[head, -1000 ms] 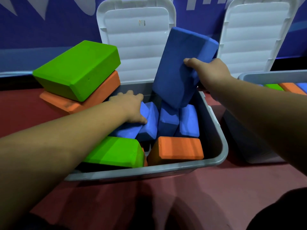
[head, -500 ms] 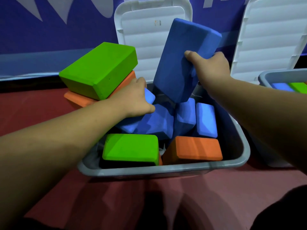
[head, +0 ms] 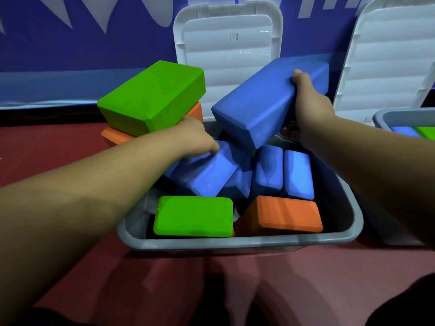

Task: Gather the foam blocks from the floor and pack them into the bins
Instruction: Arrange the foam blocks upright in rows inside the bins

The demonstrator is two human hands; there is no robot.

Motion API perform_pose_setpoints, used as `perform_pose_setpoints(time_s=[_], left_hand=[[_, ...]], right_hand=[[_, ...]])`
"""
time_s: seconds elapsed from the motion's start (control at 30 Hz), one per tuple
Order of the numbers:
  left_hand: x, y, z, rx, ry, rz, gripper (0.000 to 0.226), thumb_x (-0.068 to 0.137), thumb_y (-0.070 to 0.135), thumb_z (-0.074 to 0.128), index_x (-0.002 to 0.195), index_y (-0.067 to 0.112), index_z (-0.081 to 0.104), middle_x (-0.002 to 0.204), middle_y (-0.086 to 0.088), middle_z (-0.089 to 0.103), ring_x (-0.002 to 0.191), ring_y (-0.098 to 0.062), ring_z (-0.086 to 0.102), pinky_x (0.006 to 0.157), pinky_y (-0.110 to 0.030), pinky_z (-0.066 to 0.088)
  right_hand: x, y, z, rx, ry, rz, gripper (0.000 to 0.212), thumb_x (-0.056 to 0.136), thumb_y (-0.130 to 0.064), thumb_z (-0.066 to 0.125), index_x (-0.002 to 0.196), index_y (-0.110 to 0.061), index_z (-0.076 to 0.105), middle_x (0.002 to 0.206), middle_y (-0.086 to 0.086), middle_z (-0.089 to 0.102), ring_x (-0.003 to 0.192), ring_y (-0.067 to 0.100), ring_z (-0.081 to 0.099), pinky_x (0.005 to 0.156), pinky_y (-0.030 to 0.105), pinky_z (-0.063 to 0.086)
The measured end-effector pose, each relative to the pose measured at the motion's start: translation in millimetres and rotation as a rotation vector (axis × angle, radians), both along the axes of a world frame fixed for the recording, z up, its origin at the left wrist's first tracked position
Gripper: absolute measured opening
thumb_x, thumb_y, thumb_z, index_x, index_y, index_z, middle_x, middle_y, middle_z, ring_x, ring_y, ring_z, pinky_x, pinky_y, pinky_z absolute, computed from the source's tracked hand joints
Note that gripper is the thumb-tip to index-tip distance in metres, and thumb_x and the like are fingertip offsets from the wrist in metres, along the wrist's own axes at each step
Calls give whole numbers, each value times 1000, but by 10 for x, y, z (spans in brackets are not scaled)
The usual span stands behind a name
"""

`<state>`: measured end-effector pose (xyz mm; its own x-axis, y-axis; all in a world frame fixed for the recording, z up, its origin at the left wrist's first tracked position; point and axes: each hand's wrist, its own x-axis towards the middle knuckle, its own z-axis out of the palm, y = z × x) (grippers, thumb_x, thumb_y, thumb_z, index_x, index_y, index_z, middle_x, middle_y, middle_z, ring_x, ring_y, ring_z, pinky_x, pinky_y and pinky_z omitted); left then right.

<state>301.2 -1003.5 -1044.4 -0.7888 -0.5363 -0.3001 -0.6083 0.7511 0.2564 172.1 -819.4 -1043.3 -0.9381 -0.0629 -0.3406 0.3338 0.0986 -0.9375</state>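
Observation:
A grey bin on the red floor holds several foam blocks: blue ones at the back, a green block and an orange block at the front. My right hand grips a large blue block, tilted above the bin's back half. My left hand grips the upper end of a slanted blue block lying inside the bin.
A green block lies on an orange block on the floor left of the bin. The bin's white lid stands open behind it. A second grey bin with an open lid sits at the right.
My right hand has tipped the large blue block from nearly upright to a low slant over the bin. My left hand lifted the slanted blue block a little. The camera moved closer.

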Motion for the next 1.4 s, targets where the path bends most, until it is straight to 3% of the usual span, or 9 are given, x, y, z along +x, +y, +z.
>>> perform_pose_setpoints(time_s=[0.1, 0.33, 0.43, 0.53, 0.67, 0.8, 1.07, 1.2, 1.4], left_hand=[[-1, -16, 109, -20, 29, 39, 87, 98, 17, 65, 161, 2, 7, 148, -16, 44, 126, -34, 53, 81, -33, 35], [149, 85, 353, -329, 66, -120, 38, 104, 8, 46, 142, 0, 48, 144, -22, 49, 130, -38, 52, 95, -38, 42], [183, 41, 453, -243, 126, -35, 34, 104, 10, 43, 133, 0, 56, 136, -23, 57, 124, -40, 56, 86, -38, 44], [217, 61, 471, -135, 183, 15, 55, 107, 44, 41, 146, 6, 47, 142, -24, 48, 126, -44, 52, 98, -45, 46], [233, 175, 552, -154, 324, 33, 110, 70, 97, 46, 155, 27, 34, 150, -9, 39, 136, -39, 39, 108, -51, 40], [172, -6, 663, -230, 360, 22, 126, 53, 99, 58, 150, 22, 36, 149, -8, 40, 136, -36, 35, 110, -49, 37], [323, -438, 959, -373, 537, 79, 115, 52, 93, 66, 138, 19, 42, 134, -6, 44, 129, -33, 38, 110, -46, 39], [430, -689, 982, -317, 569, 131, 113, 52, 94, 64, 138, 22, 43, 136, -4, 42, 131, -31, 37, 112, -47, 40], [492, -983, 910, -268, 557, 231, 110, 54, 91, 66, 138, 23, 44, 137, -6, 43, 133, -32, 37, 107, -46, 41]], right_hand=[[10, -70, -40, -17, -49, 64, 71, 68, -77, 69, 111, -21, 65, 105, 7, 73, 81, 29, 74, 63, 44, 62], [150, -346, -65, -40, -111, 217, 73, 69, -78, 71, 116, -23, 66, 96, 6, 69, 62, 25, 68, 56, 37, 58], [243, -440, -54, -24, -92, 259, 70, 72, -78, 70, 113, -21, 66, 89, 6, 66, 46, 21, 64, 55, 35, 57], [268, -477, -45, -48, -73, 230, 72, 68, -78, 71, 110, -20, 69, 93, 6, 72, 55, 22, 69, 58, 38, 60], [198, -480, 37, -222, -56, 168, 70, 70, -78, 70, 111, -22, 72, 96, 2, 80, 77, 24, 78, 67, 40, 63], [165, -522, 149, -301, -30, 191, 72, 74, -80, 66, 114, -21, 69, 76, 2, 71, 60, 19, 69, 61, 35, 59], [228, -972, 275, -475, -24, 338, 79, 82, -79, 62, 128, -15, 62, 103, 16, 73, 85, 26, 76, 76, 41, 63], [256, -1158, 246, -492, -30, 432, 77, 86, -79, 56, 121, -12, 67, 85, 4, 71, 76, 20, 70, 71, 36, 60], [322, -1334, 107, -358, -16, 529, 50, 94, -63, 58, 109, -15, 68, 89, 2, 71, 68, 18, 61, 71, 36, 55]])
